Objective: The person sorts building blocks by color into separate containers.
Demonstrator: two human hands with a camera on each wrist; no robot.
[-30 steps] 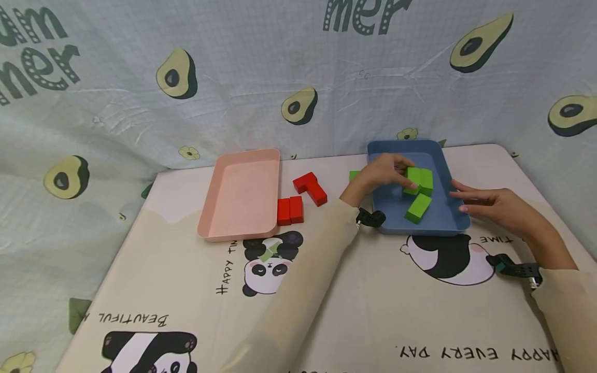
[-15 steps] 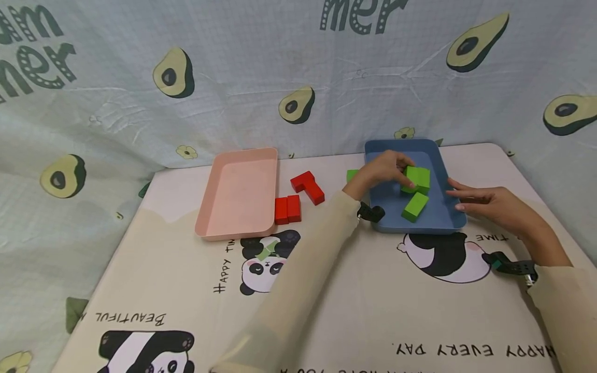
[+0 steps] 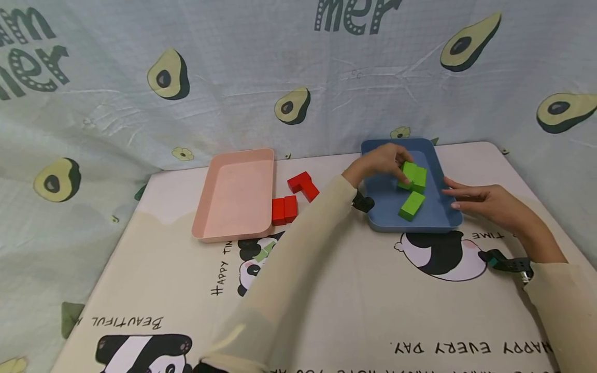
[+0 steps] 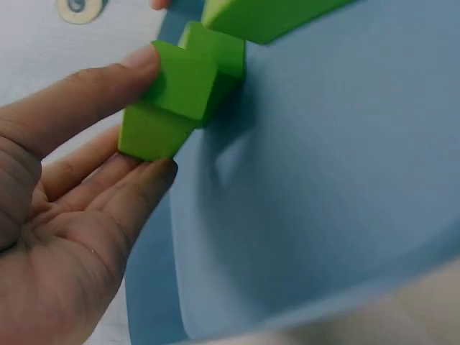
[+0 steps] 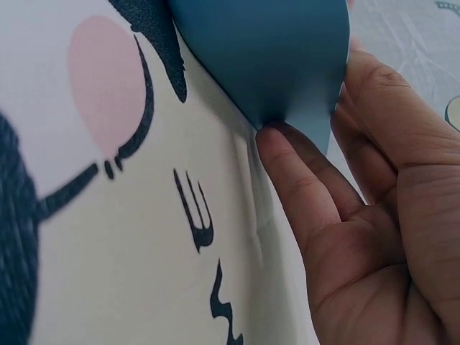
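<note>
Green block [image 4: 169, 100] is being pinched between the thumb & fingers of the L hand [image 3: 384, 160], inside the blue tray [image 3: 431, 220]. A 2nd green block [image 3: 419, 180] is sitting right by it; can't tell if they're touching. A 3rd green block [image 3: 412, 206] is lying nr them, toward the tray's near side. R hand [image 3: 487, 204] is resting fairly straight fingers on the tray's right side, prob. steadying it, & isn't gripping any block. Red blocks [image 3: 278, 211] are lying beside the pink tray [image 3: 235, 197].

Step in hand, my guess: setting green blocks in the blue tray, w/ the L hand placing the pinched one. Next move is prob. calling for settling it & letting go w/o nudging its neighbour.

Vs. 1 sec ago: L hand is sitting slightly farther toward the tray's back, the L forearm [image 3: 294, 264] is covering more of the panda print [image 3: 253, 268], & the green bit outside the tray's left edge is no longer showing clearly. R hand is looking abt the same.
</note>
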